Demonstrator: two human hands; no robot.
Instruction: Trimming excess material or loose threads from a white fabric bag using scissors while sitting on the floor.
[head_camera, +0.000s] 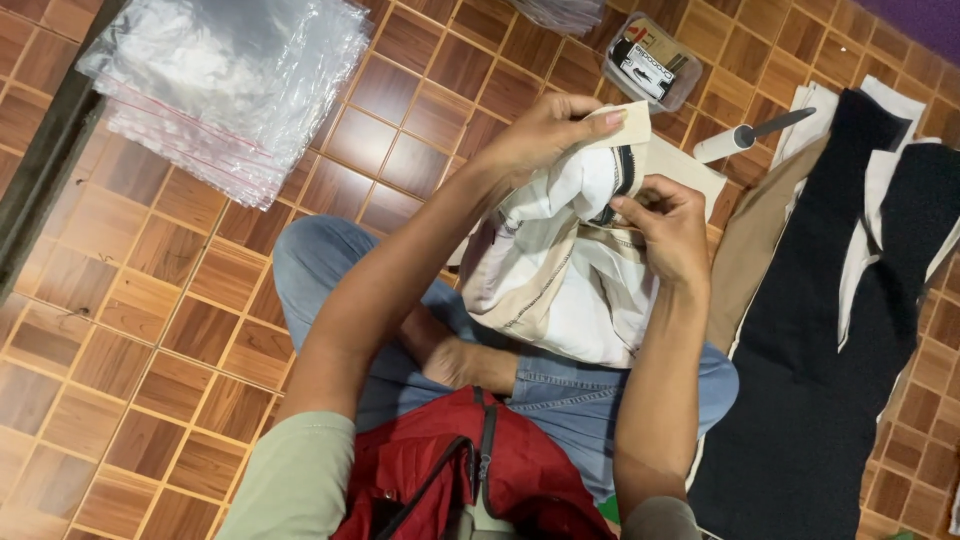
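Underneath, brown wooden parquet floor (180, 330), bag-strewn.

The floor (190, 330) looks like glossy wood parquet, and the stack of clear bags (225, 85) on it is shiny, crinkled plastic. The cream garment (560, 275) in both hands is soft matt cloth with dark stitched lines. The jeans (560, 395) are coarse blue denim, the dark garments (830, 330) matt cloth.
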